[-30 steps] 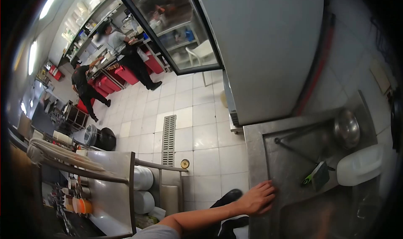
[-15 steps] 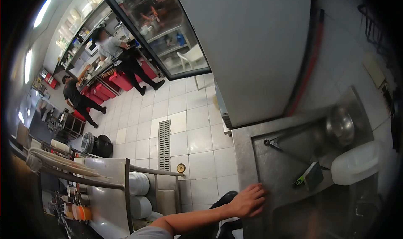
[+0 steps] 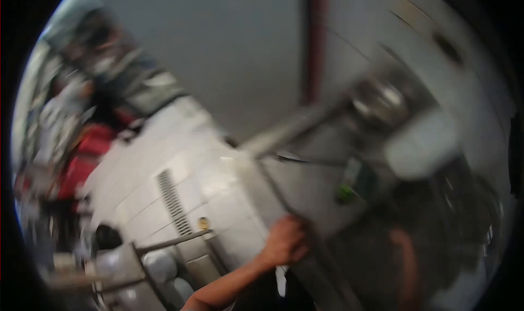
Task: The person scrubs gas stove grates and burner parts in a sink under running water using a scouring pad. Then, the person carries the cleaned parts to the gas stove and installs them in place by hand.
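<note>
My left hand (image 3: pixel 287 240) rests on the rim of the steel sink counter (image 3: pixel 270 193), its fingers curled at the edge. Over the dark sink basin (image 3: pixel 360 251) is my right hand (image 3: pixel 402 239), smeared by motion; whether it holds anything does not show. Between and beyond the hands lies a dark green scouring pad (image 3: pixel 362 179), beside a bright green handle (image 3: pixel 344 193). A white plastic jug (image 3: pixel 423 147) lies on the counter behind the basin. Farther back sits a round metal bowl (image 3: pixel 382 102), and a thin metal utensil (image 3: pixel 292 157) lies near the counter's corner.
A large grey cabinet (image 3: pixel 218 43) rises behind the counter. To the left are a white tiled floor (image 3: pixel 136 185), a drain grate (image 3: pixel 173 202) and a steel rack (image 3: pixel 117 270) with white containers. Blurred red bins (image 3: pixel 84 158) and a person (image 3: pixel 65 106) are at far left.
The view has swung right and blurred, so the counter sits farther left. My right arm now shows clearly over the basin. My left hand stays at the counter rim.
</note>
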